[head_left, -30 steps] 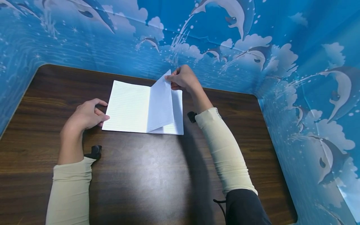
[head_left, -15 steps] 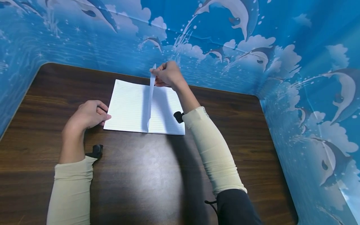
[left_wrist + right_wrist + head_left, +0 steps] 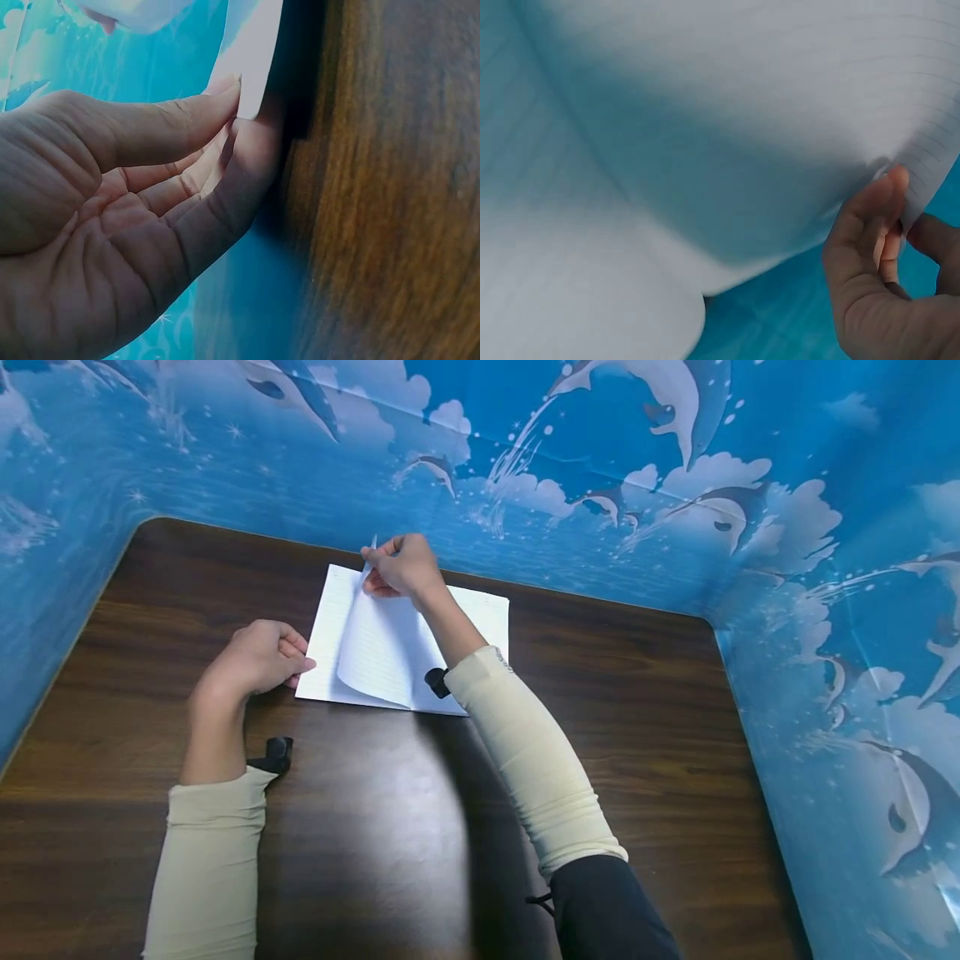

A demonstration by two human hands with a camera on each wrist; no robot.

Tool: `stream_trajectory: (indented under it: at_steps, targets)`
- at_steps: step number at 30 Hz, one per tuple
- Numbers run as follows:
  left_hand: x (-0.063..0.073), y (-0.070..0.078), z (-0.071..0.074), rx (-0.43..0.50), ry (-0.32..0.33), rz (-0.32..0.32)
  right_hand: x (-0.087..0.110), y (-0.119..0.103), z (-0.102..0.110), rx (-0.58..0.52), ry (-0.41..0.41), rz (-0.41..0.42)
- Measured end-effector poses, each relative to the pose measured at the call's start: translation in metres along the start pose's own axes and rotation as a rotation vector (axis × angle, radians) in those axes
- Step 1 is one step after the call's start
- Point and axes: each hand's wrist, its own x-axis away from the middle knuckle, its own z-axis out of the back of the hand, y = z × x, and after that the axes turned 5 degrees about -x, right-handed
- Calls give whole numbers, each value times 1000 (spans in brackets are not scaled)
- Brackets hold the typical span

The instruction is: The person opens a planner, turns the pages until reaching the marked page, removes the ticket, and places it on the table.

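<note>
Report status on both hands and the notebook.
Left hand pinches notebook edge. Right hand pinches a raised page. Notebook open on table. Right sleeve covers part of it.

Free room on the table right of the notebook, the backdrop (dolphin-printed) a barrier behind.

The lined notebook near mid-frame looks to me like smooth, matt paper, the tabletop under it grained wood with a glossy sheen at lower centre, the dolphin backdrop up top creased, faintly shiny sheeting, and the cream arm sleeves matt cloth.
</note>
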Motion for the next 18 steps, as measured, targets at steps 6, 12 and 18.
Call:
stream_trajectory:
  at_steps: [6, 12, 18]
  targets:
    - [-2, 1, 2, 38, -11, 12, -12, 17, -27, 130, 40, 14]
    - [-2, 0, 2, 65, -8, 3, -17, 38, -48, 256, 55, 31]
    - [1, 0, 3, 41, -1, 5, -18, 48, -58, 257, 94, 37]
